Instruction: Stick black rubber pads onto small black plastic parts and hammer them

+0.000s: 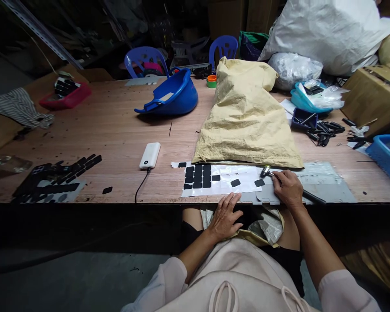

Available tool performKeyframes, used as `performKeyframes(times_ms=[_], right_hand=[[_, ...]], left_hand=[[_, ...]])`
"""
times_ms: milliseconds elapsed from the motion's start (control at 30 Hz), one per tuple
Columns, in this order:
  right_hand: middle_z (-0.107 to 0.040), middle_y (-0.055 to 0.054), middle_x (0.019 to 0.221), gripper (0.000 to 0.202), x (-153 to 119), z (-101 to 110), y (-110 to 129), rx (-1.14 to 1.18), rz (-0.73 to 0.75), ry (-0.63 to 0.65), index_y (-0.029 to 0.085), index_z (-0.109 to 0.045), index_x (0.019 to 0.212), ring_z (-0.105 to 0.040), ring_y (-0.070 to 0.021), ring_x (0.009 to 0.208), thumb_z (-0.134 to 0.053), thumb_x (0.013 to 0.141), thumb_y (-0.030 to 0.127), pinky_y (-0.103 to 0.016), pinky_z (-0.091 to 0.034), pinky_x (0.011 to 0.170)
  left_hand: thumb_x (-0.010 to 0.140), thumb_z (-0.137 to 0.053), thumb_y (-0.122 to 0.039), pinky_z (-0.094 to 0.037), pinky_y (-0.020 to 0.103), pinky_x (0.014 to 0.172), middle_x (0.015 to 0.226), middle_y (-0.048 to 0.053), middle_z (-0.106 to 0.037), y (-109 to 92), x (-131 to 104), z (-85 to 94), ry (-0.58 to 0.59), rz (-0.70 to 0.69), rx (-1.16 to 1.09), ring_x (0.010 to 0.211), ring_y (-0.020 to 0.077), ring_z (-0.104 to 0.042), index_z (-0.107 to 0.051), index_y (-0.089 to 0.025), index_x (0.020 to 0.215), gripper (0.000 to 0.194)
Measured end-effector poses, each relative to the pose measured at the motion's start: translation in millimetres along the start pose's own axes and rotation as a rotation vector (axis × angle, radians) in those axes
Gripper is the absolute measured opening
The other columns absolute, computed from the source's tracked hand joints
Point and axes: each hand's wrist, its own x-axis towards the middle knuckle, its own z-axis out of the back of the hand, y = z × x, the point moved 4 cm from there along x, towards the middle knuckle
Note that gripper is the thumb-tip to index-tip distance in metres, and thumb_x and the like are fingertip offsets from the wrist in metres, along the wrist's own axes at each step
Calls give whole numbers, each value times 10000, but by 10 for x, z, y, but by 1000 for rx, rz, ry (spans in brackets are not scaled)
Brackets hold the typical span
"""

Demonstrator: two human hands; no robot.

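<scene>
Down at the table's near edge (116,197), the right hand (289,188) is clenched around a small hammer (266,172), its handle mostly hidden in the fist and its head resting beside black pads (198,176) on a white sheet (225,182). The left hand (225,216) hangs below the edge with fingers loose, touching a bag (266,227) in the lap; whether it grasps anything is hard to tell.

Overhead light brightens the table (116,130), the surroundings fall dark, and the edges bend with wide-angle distortion.
</scene>
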Motion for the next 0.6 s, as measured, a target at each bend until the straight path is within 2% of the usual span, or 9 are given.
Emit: performKeyframes(times_ms=[67, 133, 200, 267, 333, 433, 533, 600], right_hand=[[-668, -76, 918, 266, 1, -2, 0, -7, 2, -5, 223, -777, 1078, -532, -222, 864, -558, 991, 347, -344, -407, 791], [-664, -76, 917, 266, 1, -6, -1, -5, 2, -7, 224, -775, 1075, -531, -222, 864, -556, 989, 348, -344, -400, 786], [-659, -78, 918, 266, 0, -10, -2, 3, 3, -5, 226, -772, 1073, -528, -223, 867, -552, 988, 349, -344, -395, 782], [-657, -77, 918, 263, -1, -10, 0, 6, 7, -6, 228, -769, 1070, -527, -223, 867, -551, 989, 350, -345, -395, 782], [-658, -74, 917, 258, -3, -7, 3, 0, 12, -11, 231, -768, 1066, -530, -221, 862, -550, 991, 346, -345, -400, 785], [-660, -68, 907, 251, -4, 3, 10, -9, 26, -24, 231, -768, 1062, -535, -216, 850, -552, 998, 341, -340, -412, 789], [-663, -62, 891, 240, -4, 14, 21, -8, 42, -34, 226, -768, 1055, -538, -211, 841, -562, 1002, 337, -334, -421, 788], [-665, -58, 887, 230, -4, 18, 27, -7, 48, -37, 226, -767, 1058, -540, -209, 837, -568, 1000, 326, -331, -422, 783]], left_hand=[[801, -871, -395, -329, 600, 1237, 1679, 114, -416, -28, 29, 48, -58, 19, -26, 1540, 399, -350, -764, -258, 1136, 378], [848, -831, -405, -389, 555, 1186, 1557, 120, -556, -27, 141, 157, -136, 53, -75, 1450, 366, -459, -759, -247, 1141, 340], [921, -755, -370, -449, 487, 1109, 1347, 101, -694, 32, 350, 297, -196, 108, -119, 1298, 307, -569, -754, -237, 1124, 242], [975, -679, -324, -479, 439, 1036, 1176, 77, -749, 152, 643, 431, -212, 182, -129, 1163, 267, -615, -750, -230, 1124, 190], [995, -641, -301, -483, 427, 1007, 1147, 76, -750, 308, 971, 538, -198, 276, -96, 1131, 264, -614, -752, -227, 1139, 196], [1011, -594, -273, -485, 426, 988, 1140, 97, -740, 511, 1419, 610, -80, 376, -3, 1141, 285, -601, -753, -218, 1167, 229], [1025, -544, -231, -477, 433, 986, 1131, 113, -745, 615, 1738, 661, 25, 389, 79, 1130, 297, -599, -724, -208, 1196, 249], [1034, -507, -203, -476, 424, 977, 1105, 111, -750, 656, 1905, 744, 42, 383, 104, 1106, 293, -607, -690, -207, 1227, 266]])
